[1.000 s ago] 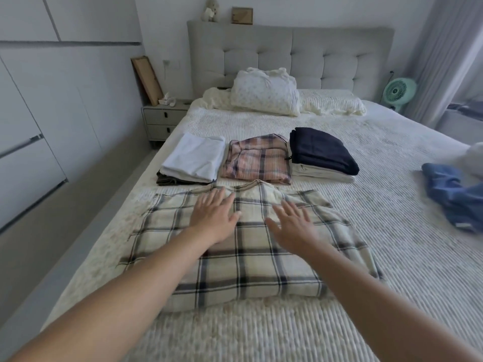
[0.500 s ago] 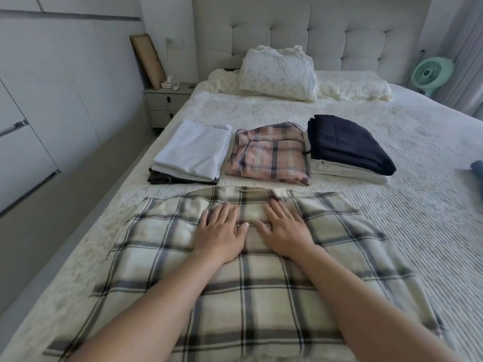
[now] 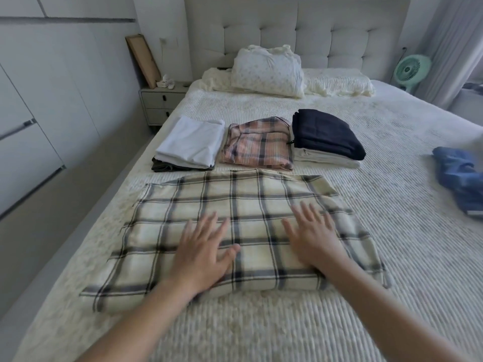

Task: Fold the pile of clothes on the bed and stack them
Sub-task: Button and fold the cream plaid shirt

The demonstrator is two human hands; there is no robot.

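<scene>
Both hands have slid toward the near edge of the plaid garment (image 3: 235, 205) and spread apart: left hand (image 3: 202, 253) left of centre, right hand (image 3: 312, 237) right, fingers flat.

White ribbed bed (image 3: 392, 231) with plaid garment (image 3: 235, 205), three folded stacks, blue garment (image 3: 457, 176), pillows.

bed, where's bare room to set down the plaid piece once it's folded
Bare bedspread lies right of the plaid piece, between the navy stack and the blue garment. Another strip lies between the stacks and pillows. The row of three stacks is crowded.
</scene>
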